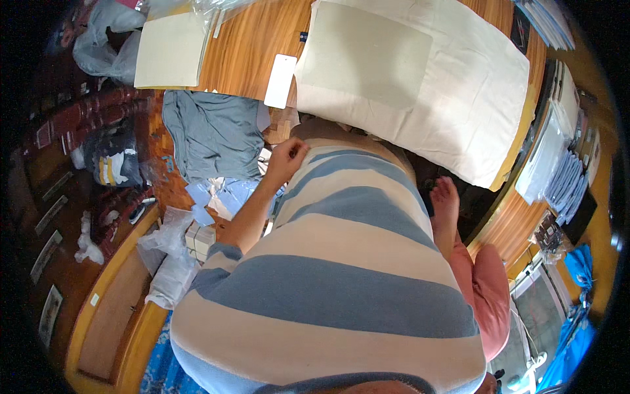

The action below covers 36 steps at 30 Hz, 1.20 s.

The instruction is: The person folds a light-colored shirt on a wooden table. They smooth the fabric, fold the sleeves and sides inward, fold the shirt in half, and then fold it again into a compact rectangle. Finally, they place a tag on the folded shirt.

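My left hand (289, 159) is just off the front of my striped shirt, near the table's front edge. Its thumb and fingers curl into a pinch; what they hold, if anything, I cannot make out. To the right of my body, below the table edge, my right hand (445, 197) points upward with loosely bent fingers and nothing visible in it. A cream cloth (466, 79) covers much of the table, its front hanging over the edge. On the cloth lies a flat greyish-beige panel (367, 59). A white rectangular slab (281, 81) rests left of the cloth.
A grey garment (213, 134) drapes below the table at left, above pale blue fabric pieces (236, 195). Cream sheets (169, 49) lie on the table's left. Folded blue cloths (566, 182) are stacked at right. Salmon-pink trousers (491, 295) show beside me. A plastic bag (172, 285) sits lower left.
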Tool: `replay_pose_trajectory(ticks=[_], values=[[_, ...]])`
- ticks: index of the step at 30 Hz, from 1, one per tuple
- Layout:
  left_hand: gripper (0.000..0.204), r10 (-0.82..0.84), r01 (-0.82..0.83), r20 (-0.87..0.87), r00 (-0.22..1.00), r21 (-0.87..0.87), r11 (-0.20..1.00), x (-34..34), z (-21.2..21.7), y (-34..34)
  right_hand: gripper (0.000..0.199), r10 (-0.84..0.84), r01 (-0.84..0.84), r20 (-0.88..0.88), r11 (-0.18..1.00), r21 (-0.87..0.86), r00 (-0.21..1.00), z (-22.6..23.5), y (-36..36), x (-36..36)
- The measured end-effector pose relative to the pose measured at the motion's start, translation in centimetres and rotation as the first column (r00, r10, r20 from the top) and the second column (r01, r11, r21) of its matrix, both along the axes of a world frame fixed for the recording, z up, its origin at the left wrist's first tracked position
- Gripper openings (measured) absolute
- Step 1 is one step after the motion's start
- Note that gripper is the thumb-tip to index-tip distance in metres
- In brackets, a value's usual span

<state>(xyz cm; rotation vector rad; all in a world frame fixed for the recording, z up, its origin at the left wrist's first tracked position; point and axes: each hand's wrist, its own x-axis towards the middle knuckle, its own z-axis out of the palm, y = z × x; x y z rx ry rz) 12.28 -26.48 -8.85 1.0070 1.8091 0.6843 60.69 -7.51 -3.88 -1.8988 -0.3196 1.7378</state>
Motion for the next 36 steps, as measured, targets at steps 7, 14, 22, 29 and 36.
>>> replay_pose_trajectory(ticks=[7,14,22,29,36], values=[[0.076,-0.087,0.063,-0.143,0.986,-0.168,0.984,0.1,-10.6,9.6,0.063,-0.016,-0.023,0.086,0.899,0.437,0.996,-3.7,6.8,11.9],[0.069,-0.250,0.096,-0.282,0.926,-0.465,0.880,-0.2,-13.8,5.0,0.055,0.359,-0.457,0.436,0.878,0.141,0.825,-3.1,4.9,12.7],[0.031,0.067,-0.023,0.362,0.930,-0.123,0.992,-7.3,16.5,8.7,0.051,-0.185,0.170,-0.015,0.862,0.477,0.983,0.0,12.2,12.4],[0.038,-0.012,0.009,-0.073,0.997,-0.038,0.999,-11.2,14.4,26.3,0.055,-0.038,0.114,-0.165,0.870,0.479,0.986,2.1,24.6,2.0],[0.043,-0.031,0.332,-0.590,0.807,0.410,0.850,-2.1,13.6,31.0,0.040,-0.006,-0.486,0.631,0.632,0.603,0.775,5.3,22.0,-2.6]])
